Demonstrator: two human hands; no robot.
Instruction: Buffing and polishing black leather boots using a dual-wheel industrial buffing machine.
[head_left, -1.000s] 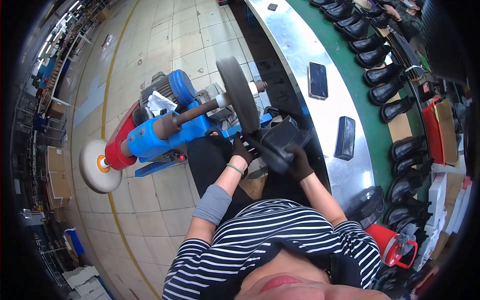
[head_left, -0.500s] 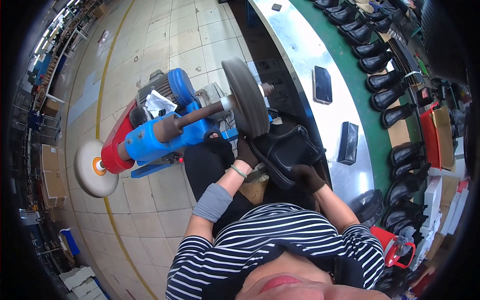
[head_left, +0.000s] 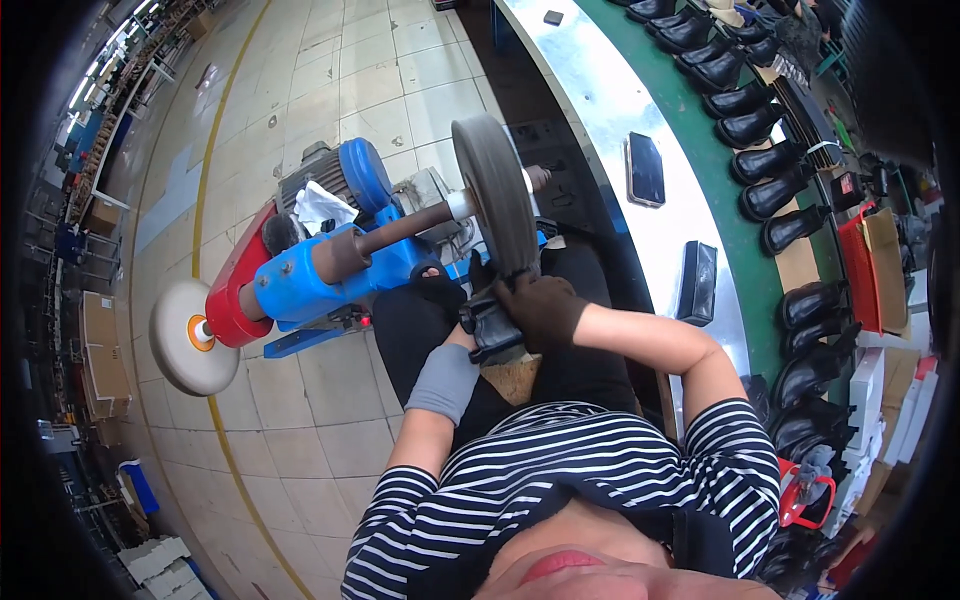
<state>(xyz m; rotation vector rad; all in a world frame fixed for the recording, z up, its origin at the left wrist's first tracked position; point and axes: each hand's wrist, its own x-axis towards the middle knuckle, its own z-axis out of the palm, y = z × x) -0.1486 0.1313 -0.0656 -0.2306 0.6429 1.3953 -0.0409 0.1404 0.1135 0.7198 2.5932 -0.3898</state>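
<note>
A black leather shoe (head_left: pixel 494 328) is held low against the near underside of a dark grey buffing wheel (head_left: pixel 497 195). My right hand (head_left: pixel 545 312), in a dark brown glove, wraps over the shoe's right side just below the wheel. My left hand (head_left: pixel 481 274), also gloved, grips the shoe from the far left side and is mostly hidden behind it. A grey band (head_left: pixel 445 382) covers my left forearm. The wheel sits on the shaft of a blue and red machine (head_left: pixel 310 275), whose other end carries a pale round wheel (head_left: pixel 190 336).
To the right runs a metal-topped bench (head_left: pixel 610 90) bearing a phone (head_left: pixel 645 170) and a black block (head_left: pixel 697 283). Beyond it, several black shoes (head_left: pixel 765 160) line a green surface. A red container (head_left: pixel 806 497) stands at the lower right. White cloth (head_left: pixel 322 205) lies on the machine.
The shoe has swung from right of the wheel to below it, over my left wrist, and turned. My right hand has moved left and up to the wheel's lower edge.
</note>
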